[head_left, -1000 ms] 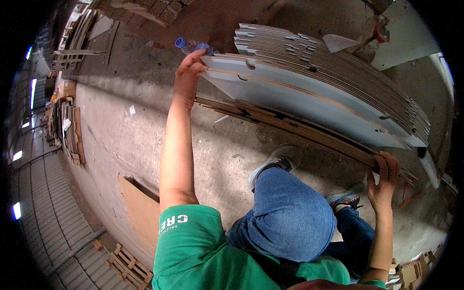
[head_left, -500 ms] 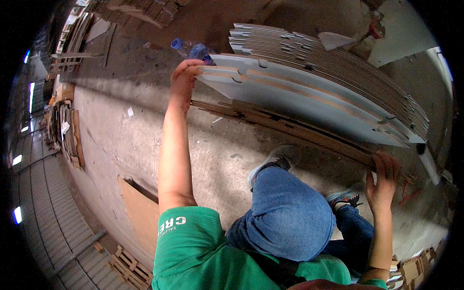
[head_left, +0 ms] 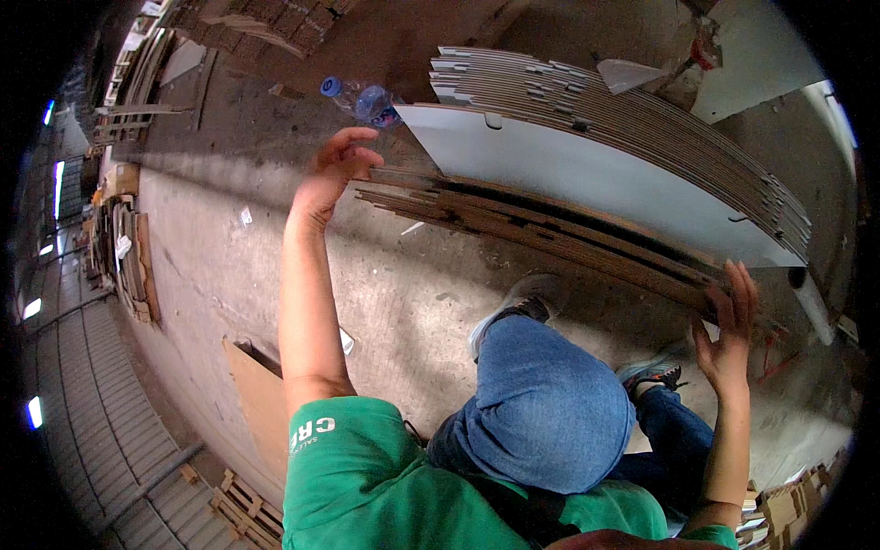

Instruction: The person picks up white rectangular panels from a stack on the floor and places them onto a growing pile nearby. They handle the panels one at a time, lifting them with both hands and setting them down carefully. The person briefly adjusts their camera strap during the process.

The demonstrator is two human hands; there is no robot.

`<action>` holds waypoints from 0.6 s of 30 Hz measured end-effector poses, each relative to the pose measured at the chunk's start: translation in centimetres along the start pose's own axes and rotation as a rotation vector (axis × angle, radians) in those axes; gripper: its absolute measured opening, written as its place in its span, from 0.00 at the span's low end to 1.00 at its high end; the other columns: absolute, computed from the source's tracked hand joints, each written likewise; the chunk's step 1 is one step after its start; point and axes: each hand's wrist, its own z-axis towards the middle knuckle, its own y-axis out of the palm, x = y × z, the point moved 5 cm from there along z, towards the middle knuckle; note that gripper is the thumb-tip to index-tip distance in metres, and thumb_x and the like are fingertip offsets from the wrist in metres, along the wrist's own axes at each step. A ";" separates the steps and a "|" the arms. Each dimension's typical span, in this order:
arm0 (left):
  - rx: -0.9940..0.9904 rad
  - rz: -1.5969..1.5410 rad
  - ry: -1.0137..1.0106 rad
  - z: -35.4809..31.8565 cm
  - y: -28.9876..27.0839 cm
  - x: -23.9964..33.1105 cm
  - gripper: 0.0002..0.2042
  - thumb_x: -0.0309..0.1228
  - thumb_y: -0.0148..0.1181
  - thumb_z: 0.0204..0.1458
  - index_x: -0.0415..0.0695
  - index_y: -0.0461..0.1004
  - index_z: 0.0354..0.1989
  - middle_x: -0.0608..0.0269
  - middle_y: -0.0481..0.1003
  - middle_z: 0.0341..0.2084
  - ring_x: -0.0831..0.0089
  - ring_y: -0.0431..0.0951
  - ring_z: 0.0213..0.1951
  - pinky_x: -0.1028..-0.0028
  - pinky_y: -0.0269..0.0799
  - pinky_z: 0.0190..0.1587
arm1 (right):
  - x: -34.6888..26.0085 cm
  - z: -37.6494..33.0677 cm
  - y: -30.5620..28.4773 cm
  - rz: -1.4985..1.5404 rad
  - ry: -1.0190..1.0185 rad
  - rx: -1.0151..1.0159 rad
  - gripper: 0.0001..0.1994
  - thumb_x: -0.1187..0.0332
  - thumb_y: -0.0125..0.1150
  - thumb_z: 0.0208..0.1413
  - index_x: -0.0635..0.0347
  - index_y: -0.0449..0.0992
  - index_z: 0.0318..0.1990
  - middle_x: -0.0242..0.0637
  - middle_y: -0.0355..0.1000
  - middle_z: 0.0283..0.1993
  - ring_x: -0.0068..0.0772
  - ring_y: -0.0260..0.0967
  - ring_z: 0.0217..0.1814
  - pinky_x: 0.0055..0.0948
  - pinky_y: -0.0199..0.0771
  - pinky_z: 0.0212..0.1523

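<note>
A bundle of thin brown-edged boards (head_left: 550, 247) leans toward me above the floor, seen along its edges. My left hand (head_left: 332, 174) is at the bundle's far left end, its fingers apart and bent near the top boards' corner. At the right end my right hand (head_left: 729, 316) has its fingers stretched out, with the board ends beside them; whether it touches them is hard to tell. Behind the bundle a white-faced panel (head_left: 587, 165) with small notches fronts a thick stack of similar panels (head_left: 632, 115).
Two clear plastic bottles with blue parts (head_left: 371, 103) lie beyond my left hand. A broken white piece (head_left: 631, 75) rests on the panel stack. Flattened cardboard (head_left: 128, 257) and a wooden pallet (head_left: 246, 509) are at the left. My bent knee (head_left: 555, 403) is close below the boards.
The boards my left hand held against the white panel have tipped toward me onto the brown bundle. My left hand has come down and left, and its fingers have loosened; the right fingers have straightened.
</note>
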 end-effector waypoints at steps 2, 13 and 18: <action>0.007 0.081 0.059 0.4 0.5 1.4 0.14 0.30 0.57 0.46 0.46 0.71 0.44 0.65 0.73 0.37 0.74 0.72 0.40 0.73 0.67 0.45 | 0.4 -0.6 0.6 0.019 0.015 -0.003 0.26 0.75 0.55 0.34 0.55 0.65 0.48 0.44 0.52 0.63 0.54 0.45 0.66 0.49 0.45 0.63; 0.253 0.951 0.756 -0.4 9.2 8.0 0.19 0.34 0.68 0.36 0.44 0.73 0.38 0.56 0.74 0.36 0.58 0.74 0.38 0.65 0.69 0.41 | 1.0 -1.0 1.2 -0.008 0.072 0.045 0.30 0.75 0.59 0.35 0.53 0.63 0.54 0.42 0.58 0.56 0.51 0.53 0.59 0.47 0.49 0.61; 0.179 0.756 0.588 -0.9 9.1 8.4 0.13 0.38 0.68 0.40 0.41 0.75 0.25 0.59 0.75 0.23 0.67 0.76 0.28 0.71 0.69 0.32 | 1.0 -1.4 1.3 0.024 0.076 -0.011 0.29 0.75 0.59 0.34 0.53 0.65 0.52 0.44 0.57 0.56 0.52 0.53 0.59 0.49 0.49 0.60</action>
